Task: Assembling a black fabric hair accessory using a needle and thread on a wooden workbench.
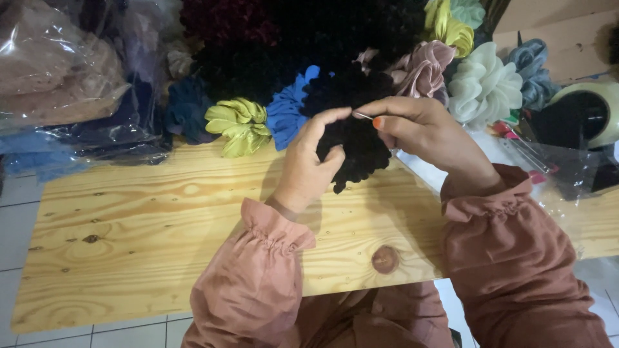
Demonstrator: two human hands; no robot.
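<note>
My left hand [311, 161] grips a black ruffled scrunchie [356, 145] held just above the wooden table [129, 238]. My right hand [416, 125] pinches a thin silver needle [362, 115] between thumb and forefinger, its tip at the top of the black scrunchie beside my left forefinger. Both wrists wear gathered rust-pink sleeves. Part of the scrunchie is hidden behind my left hand.
A pile of scrunchies lies along the table's far side: lime [240, 124], blue [288, 106], pink satin [425, 67], pale mint [483, 84], yellow [447, 26], grey-blue [534, 67], several black. Plastic bags [58, 71] sit far left. A tape dispenser [583, 113] and clear wrappers sit right.
</note>
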